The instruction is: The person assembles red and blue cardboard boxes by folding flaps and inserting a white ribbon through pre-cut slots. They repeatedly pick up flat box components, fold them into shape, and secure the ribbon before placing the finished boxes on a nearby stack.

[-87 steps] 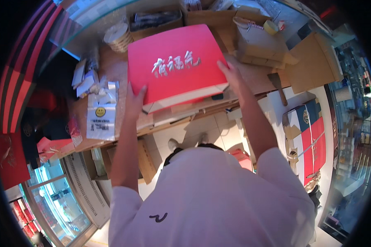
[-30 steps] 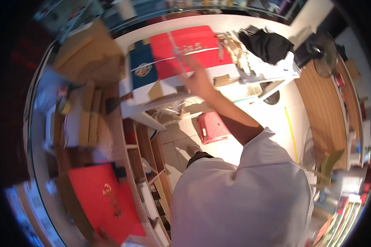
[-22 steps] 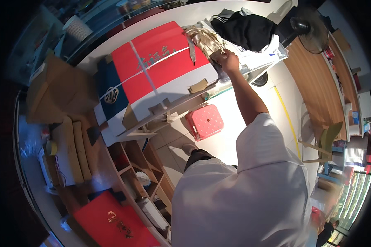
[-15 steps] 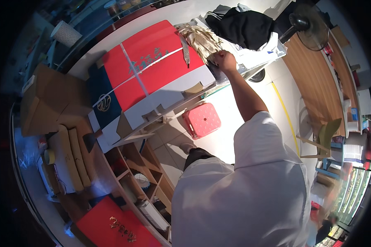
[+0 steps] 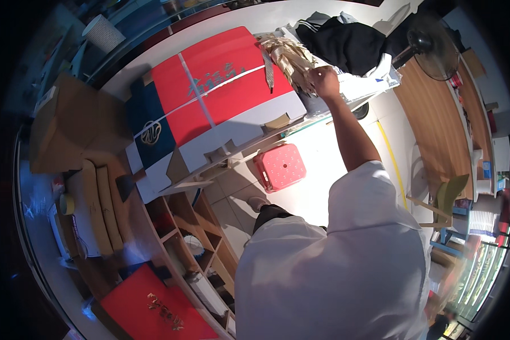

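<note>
My right hand (image 5: 324, 83) reaches forward to the far side, its fingers curled closed round the near end of a bundle of gold-beige ribbons (image 5: 289, 56). The bundle lies beside a large flat red box (image 5: 232, 51). One loose ribbon (image 5: 268, 73) hangs over that box's top. White strapping crosses the box, which has a dark blue end panel (image 5: 147, 119) and pale cardboard along its near side. Beyond my hand lies a black garment (image 5: 348, 45) with white stripes. My left hand is out of view.
A red plastic stool (image 5: 283, 168) stands on the floor below the table. Brown cartons (image 5: 68, 130) fill the left side, above a wooden cubby shelf (image 5: 181, 218) and another red box (image 5: 158, 306). At right are a fan (image 5: 433, 51) and a wooden counter (image 5: 430, 113).
The view has shifted slightly, so most things sit a little further right. My right hand stays at the ribbon bundle, its wrist turned a bit.
</note>
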Demonstrator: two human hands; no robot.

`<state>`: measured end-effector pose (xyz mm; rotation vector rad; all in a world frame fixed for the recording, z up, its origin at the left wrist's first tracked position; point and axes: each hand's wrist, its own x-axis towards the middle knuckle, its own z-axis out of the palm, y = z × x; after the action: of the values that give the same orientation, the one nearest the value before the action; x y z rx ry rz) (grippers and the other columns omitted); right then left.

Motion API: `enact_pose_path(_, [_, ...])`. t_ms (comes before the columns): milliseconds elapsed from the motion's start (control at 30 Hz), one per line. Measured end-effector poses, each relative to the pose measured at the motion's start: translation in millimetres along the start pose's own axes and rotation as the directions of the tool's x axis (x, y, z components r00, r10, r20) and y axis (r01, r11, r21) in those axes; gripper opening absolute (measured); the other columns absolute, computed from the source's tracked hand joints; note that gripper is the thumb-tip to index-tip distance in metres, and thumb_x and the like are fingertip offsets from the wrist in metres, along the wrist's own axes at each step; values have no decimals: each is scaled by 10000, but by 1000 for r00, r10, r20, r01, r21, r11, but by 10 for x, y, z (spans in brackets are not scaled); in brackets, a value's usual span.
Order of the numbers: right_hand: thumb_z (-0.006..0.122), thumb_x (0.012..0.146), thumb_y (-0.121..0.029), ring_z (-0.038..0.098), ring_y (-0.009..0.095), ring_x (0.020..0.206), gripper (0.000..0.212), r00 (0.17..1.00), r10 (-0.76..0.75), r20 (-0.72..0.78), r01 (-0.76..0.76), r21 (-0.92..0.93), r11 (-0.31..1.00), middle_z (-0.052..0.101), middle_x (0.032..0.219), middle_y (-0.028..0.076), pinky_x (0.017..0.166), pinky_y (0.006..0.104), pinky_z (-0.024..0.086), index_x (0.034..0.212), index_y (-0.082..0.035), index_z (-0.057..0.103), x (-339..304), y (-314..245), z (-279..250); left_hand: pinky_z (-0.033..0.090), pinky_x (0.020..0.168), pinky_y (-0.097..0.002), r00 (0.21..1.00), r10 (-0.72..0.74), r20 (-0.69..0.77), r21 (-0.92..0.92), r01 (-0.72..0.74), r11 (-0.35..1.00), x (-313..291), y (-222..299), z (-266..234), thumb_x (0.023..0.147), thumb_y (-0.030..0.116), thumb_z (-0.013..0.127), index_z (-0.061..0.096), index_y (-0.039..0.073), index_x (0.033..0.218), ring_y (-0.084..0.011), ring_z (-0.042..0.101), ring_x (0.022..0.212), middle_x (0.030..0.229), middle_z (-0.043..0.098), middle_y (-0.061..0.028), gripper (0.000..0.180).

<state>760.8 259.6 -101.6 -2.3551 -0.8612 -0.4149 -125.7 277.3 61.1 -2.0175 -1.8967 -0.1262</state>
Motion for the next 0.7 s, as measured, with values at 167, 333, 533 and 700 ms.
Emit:
enact_pose_path(167, [503,841,-255,622,213,608,270,900,286,329,-365,212,906,648,726,142,592,320,470,853,-20,636,344,-267,-457,440,812,-388,1000,18,-23,35,-17,999,-33,-217,87,818,386,597,584,9,1079,-329,570,903,1038,595,-193,459])
enact_pose_path(333, [382,925,-79,625,217,749,246,598,35,801,-774,565,286,602,961,170,687,315,528,1062,96,488,638,-295,-684,447,795,-387,998,59,-33,155,-53,986,-83,-637,241,816,394,594,588,12,1072,-326,574,887,1029,599,-189,460])
enact_pose_path(533, [418,873,-80,626,304,711,249,636,268,724,-711,413,569,613,891,186,639,358,538,991,79,568,730,-375,-716,451,753,-407,987,-153,-42,60,155,986,142,707,-594,800,393,585,612,55,1031,-312,582,840,977,620,-159,410])
enact_pose_path(700, [520,848,-155,620,221,688,247,838,193,510,-172,-89,981,618,766,98,657,340,507,1029,4,574,900,-463,-791,435,779,-432,985,-161,-58,14,162,987,93,704,-604,789,343,602,604,53,1042,-339,568,859,1012,604,-159,385])
